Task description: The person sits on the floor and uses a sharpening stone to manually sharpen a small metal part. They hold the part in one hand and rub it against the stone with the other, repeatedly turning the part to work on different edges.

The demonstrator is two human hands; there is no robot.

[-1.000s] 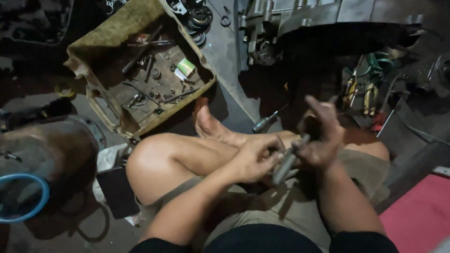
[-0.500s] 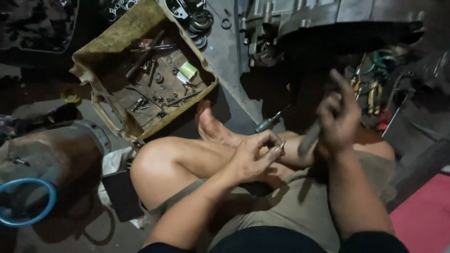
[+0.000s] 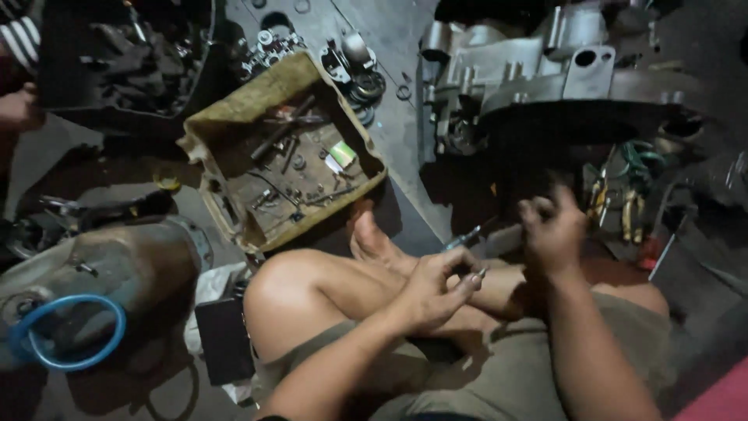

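I sit cross-legged on the floor. My left hand (image 3: 430,292) rests over my shin and pinches a small metal part (image 3: 478,274) between thumb and fingertips. My right hand (image 3: 553,232) is raised just right of it, fist closed around a grey metal tool (image 3: 501,240) whose end shows to the left of the fist. The two hands are a short gap apart. A screwdriver (image 3: 464,237) lies on the floor beyond my foot, between the hands and the engine casing.
A worn yellowish tray (image 3: 204,139) of loose tools and bolts sits ahead left. A grey engine casing (image 3: 545,66) stands ahead right, with yellow-handled pliers (image 3: 615,204) beside it. A blue hose loop (image 3: 66,334) lies left. Another person's hand (image 3: 17,107) is at far left.
My right hand swung the grey tool up and away from my left hand, then came back down to the right. My left hand stayed over the shin. The view shifted down and right.
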